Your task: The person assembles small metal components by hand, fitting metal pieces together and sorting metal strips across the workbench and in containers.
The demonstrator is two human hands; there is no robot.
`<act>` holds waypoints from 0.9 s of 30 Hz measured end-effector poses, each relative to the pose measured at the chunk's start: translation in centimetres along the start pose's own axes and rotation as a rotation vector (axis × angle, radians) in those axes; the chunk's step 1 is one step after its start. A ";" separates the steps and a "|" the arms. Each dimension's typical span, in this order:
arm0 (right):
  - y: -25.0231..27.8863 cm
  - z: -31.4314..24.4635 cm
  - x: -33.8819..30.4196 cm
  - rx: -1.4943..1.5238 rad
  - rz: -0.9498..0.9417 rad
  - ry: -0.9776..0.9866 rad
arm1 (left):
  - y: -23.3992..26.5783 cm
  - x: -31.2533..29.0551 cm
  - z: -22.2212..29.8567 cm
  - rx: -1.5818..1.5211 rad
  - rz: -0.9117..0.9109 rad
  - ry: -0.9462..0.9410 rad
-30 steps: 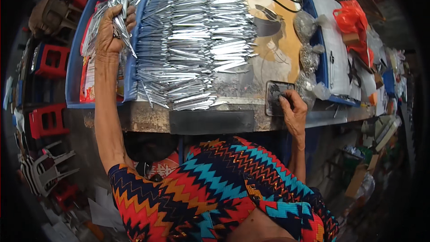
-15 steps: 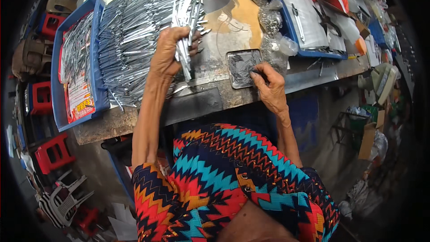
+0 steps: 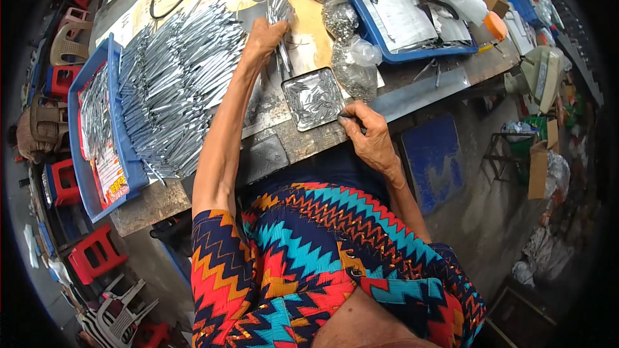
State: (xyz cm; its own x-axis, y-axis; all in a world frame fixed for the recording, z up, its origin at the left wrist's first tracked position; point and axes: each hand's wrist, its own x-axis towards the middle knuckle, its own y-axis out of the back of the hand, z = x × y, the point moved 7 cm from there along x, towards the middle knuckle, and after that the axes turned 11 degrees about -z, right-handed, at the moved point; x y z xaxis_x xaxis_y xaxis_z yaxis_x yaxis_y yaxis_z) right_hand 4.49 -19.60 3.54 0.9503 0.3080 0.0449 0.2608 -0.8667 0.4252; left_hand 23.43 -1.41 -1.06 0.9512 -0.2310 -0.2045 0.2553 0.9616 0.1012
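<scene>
two bare hands are over the bench. the left hand is closed tight around a bunch of long, thin, shiny silver metal sticks, back from the front edge, over the middle of the bench. the right hand is at the front edge, thumb and finger close together, by the near right corner of a square, flat tray with a dark rim. i cannot tell if those fingertips have hold of anything. small, thin, grey metal bits lie spread in this tray. a big pile of thin silver metal sticks lies toward the left end of the bench, right beside a long blue plastic tub with more sticks in it. clear plastic bags of small metal bits sit just right of the flat tray, next to a blue plastic tray.
</scene>
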 end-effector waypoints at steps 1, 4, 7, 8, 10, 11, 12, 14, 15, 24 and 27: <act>0.1 0.0 0.0 0.001 0.002 -0.001 | -0.1 0.7 0.5 0.171 0.001 -0.018; 0.0 -0.3 0.0 -0.019 -0.002 0.039 | -0.7 2.3 0.2 0.543 0.090 0.064; 0.1 -0.5 -0.1 -0.039 0.007 0.080 | -2.9 1.8 1.3 0.768 0.215 0.005; 0.2 -0.4 -0.2 -0.043 0.007 0.073 | -3.5 1.7 1.5 0.800 0.239 0.007; 0.1 -0.4 -0.1 -0.044 0.003 0.072 | -4.2 1.4 1.7 0.843 0.279 0.023; 0.0 -0.3 -0.1 -0.034 0.002 0.080 | -4.6 1.5 1.6 0.842 0.280 0.023; -0.2 -0.5 -0.1 -0.023 -0.003 0.090 | -4.6 1.3 1.6 0.869 0.329 -0.013; -0.3 -0.7 -0.1 -0.041 -0.018 0.098 | -4.8 1.5 1.2 0.909 0.384 -0.075; -0.4 -0.9 0.0 -0.059 -0.026 0.102 | -5.0 1.7 1.1 0.909 0.389 -0.073; -1.7 -0.3 -0.1 -0.044 -0.049 0.123 | -5.6 1.2 1.0 0.779 0.464 -0.232; -1.8 -0.7 0.0 -0.050 -0.051 0.135 | -4.5 0.8 1.1 0.674 0.391 -0.281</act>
State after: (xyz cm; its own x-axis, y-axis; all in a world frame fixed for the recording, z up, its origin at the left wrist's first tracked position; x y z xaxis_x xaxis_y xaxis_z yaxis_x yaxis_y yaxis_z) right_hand 3.94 -17.76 3.41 0.9038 0.4040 0.1413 0.2965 -0.8289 0.4743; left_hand 23.26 -6.07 -0.60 0.9780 -0.0128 0.2084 -0.1389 0.7055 0.6950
